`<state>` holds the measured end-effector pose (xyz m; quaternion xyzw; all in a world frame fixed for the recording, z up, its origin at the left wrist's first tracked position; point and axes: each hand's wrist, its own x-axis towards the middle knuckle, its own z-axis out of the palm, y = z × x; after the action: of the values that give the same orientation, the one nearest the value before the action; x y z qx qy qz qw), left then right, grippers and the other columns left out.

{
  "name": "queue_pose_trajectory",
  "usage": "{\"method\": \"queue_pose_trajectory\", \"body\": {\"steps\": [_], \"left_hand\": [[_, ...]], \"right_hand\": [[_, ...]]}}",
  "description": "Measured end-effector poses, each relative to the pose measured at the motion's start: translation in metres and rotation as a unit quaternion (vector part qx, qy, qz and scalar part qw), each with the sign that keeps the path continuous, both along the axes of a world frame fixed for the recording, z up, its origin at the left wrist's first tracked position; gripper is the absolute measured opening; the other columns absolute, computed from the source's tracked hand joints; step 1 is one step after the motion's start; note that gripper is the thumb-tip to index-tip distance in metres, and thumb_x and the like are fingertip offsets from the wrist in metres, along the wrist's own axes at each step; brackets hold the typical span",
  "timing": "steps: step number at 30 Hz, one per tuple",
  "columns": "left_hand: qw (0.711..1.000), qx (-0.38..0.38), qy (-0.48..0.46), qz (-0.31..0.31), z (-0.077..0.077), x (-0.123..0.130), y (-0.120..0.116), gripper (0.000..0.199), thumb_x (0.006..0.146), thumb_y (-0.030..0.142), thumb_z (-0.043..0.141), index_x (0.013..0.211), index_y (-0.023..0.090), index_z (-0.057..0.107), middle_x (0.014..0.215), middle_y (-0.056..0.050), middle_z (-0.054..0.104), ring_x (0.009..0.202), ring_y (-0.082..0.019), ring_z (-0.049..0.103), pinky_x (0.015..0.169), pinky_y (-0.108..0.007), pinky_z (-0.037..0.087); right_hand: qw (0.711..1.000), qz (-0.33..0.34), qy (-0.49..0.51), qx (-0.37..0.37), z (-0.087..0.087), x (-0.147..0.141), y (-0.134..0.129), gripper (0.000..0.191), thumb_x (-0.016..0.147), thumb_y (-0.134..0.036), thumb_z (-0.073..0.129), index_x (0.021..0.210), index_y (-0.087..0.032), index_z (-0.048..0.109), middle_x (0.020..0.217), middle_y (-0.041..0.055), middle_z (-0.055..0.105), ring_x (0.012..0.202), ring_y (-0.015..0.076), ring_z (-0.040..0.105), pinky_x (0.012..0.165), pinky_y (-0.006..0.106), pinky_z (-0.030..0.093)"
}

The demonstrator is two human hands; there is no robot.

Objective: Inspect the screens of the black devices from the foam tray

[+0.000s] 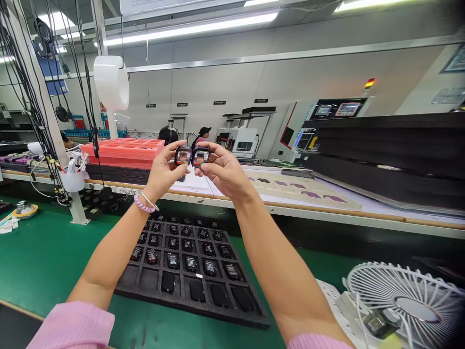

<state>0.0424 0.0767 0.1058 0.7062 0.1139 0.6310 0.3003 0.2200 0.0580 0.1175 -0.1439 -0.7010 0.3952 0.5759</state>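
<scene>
My left hand (166, 170) pinches a small dark watch-like device (183, 156) between thumb and fingers. In my right hand (225, 170) is a second similar device (201, 156), held side by side with the first, edges nearly touching. Both have glossy, reflective faces turned toward me, raised above the bench. Below them a black foam tray (247, 303) lies on the green mat, with rows of compartments holding several black devices. Two compartments at its front left hold nothing.
A white fan (407, 300) stands at the lower right. Behind the tray runs a raised shelf (290, 213) with red trays (127, 152). Cables and a pole (43, 77) rise at the left. A person (202, 135) is in the background.
</scene>
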Motion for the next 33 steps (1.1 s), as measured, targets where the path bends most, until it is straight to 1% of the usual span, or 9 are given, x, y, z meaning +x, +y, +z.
{"method": "queue_pose_trajectory", "body": {"steps": [4, 9, 13, 15, 18, 22, 25, 29, 33], "left_hand": [[1.000, -0.002, 0.000, 0.007, -0.002, -0.001, -0.001, 0.054, 0.073, 0.017, 0.068, 0.126, 0.021, 0.056, 0.099, -0.003, 0.063, 0.072, -0.009, 0.063, 0.064, -0.019, 0.056], [1.000, -0.030, -0.008, 0.006, -0.003, -0.003, -0.003, 0.053, 0.075, 0.019, 0.070, 0.126, 0.022, 0.056, 0.101, -0.003, 0.064, 0.064, -0.008, 0.064, 0.060, -0.019, 0.055], [0.998, -0.054, -0.017, -0.007, -0.010, -0.005, -0.008, 0.053, 0.074, 0.021, 0.073, 0.125, 0.022, 0.056, 0.099, -0.003, 0.066, 0.063, -0.009, 0.065, 0.060, -0.019, 0.056], [0.998, -0.064, -0.017, -0.006, -0.020, -0.006, -0.012, 0.054, 0.073, 0.022, 0.074, 0.124, 0.022, 0.056, 0.098, -0.002, 0.067, 0.065, -0.009, 0.066, 0.063, -0.020, 0.057], [0.996, -0.091, -0.012, -0.002, -0.041, -0.007, -0.021, 0.054, 0.073, 0.025, 0.077, 0.124, 0.021, 0.057, 0.105, -0.004, 0.067, 0.067, -0.010, 0.067, 0.066, -0.022, 0.059], [0.989, -0.150, 0.003, -0.002, -0.073, -0.008, -0.031, 0.056, 0.075, 0.027, 0.077, 0.126, 0.021, 0.057, 0.105, -0.006, 0.067, 0.065, -0.010, 0.067, 0.062, -0.020, 0.058], [0.983, -0.181, 0.006, 0.005, -0.091, -0.007, -0.038, 0.054, 0.075, 0.029, 0.078, 0.125, 0.019, 0.058, 0.104, -0.006, 0.068, 0.064, -0.011, 0.067, 0.059, -0.019, 0.058], [0.978, -0.208, 0.014, 0.021, -0.105, -0.007, -0.044, 0.046, 0.076, 0.031, 0.077, 0.116, 0.017, 0.061, 0.100, -0.005, 0.068, 0.059, -0.009, 0.066, 0.055, -0.018, 0.057], [0.973, -0.229, 0.019, 0.005, -0.112, -0.010, -0.047, 0.044, 0.077, 0.032, 0.077, 0.115, 0.017, 0.061, 0.100, -0.006, 0.068, 0.060, -0.010, 0.067, 0.056, -0.019, 0.059]], "right_hand": [[1.000, -0.008, -0.009, 0.002, -0.001, -0.002, -0.001, 0.054, 0.069, -0.025, 0.080, 0.117, -0.025, 0.056, 0.089, -0.0009, 0.064, 0.068, 0.0158, 0.061, 0.065, 0.031, 0.052], [1.000, -0.010, -0.021, 0.006, -0.002, -0.004, 0.000, 0.052, 0.072, -0.027, 0.078, 0.118, -0.025, 0.054, 0.092, -0.0002, 0.063, 0.071, 0.0164, 0.062, 0.069, 0.033, 0.053], [1.000, -0.011, -0.028, -0.002, -0.010, -0.005, -0.003, 0.052, 0.070, -0.022, 0.072, 0.119, -0.025, 0.054, 0.093, 0.0000, 0.064, 0.073, 0.0170, 0.063, 0.071, 0.033, 0.055], [1.000, -0.014, -0.020, -0.019, -0.020, -0.006, -0.007, 0.052, 0.068, -0.021, 0.070, 0.118, -0.025, 0.055, 0.092, -0.0003, 0.064, 0.072, 0.0169, 0.063, 0.071, 0.033, 0.055], [0.998, -0.017, 0.000, -0.057, -0.043, -0.008, -0.013, 0.050, 0.069, -0.024, 0.073, 0.116, -0.025, 0.057, 0.089, -0.0005, 0.064, 0.069, 0.0173, 0.063, 0.070, 0.034, 0.055], [0.994, -0.014, 0.017, -0.110, -0.078, -0.010, -0.020, 0.048, 0.074, -0.032, 0.077, 0.117, -0.023, 0.059, 0.082, -0.0007, 0.063, 0.065, 0.0172, 0.063, 0.064, 0.032, 0.053], [0.990, -0.005, 0.029, -0.138, -0.099, -0.010, -0.025, 0.047, 0.077, -0.038, 0.079, 0.117, -0.023, 0.061, 0.083, -0.0004, 0.064, 0.063, 0.0165, 0.062, 0.063, 0.032, 0.054], [0.987, 0.002, 0.039, -0.156, -0.118, -0.010, -0.028, 0.043, 0.080, -0.037, 0.079, 0.116, -0.023, 0.062, 0.086, 0.0002, 0.065, 0.062, 0.0149, 0.062, 0.062, 0.031, 0.053], [0.987, -0.004, 0.031, -0.156, -0.129, -0.010, -0.031, 0.044, 0.079, -0.034, 0.078, 0.118, -0.022, 0.061, 0.084, 0.0001, 0.065, 0.063, 0.0160, 0.062, 0.061, 0.031, 0.051]]}}
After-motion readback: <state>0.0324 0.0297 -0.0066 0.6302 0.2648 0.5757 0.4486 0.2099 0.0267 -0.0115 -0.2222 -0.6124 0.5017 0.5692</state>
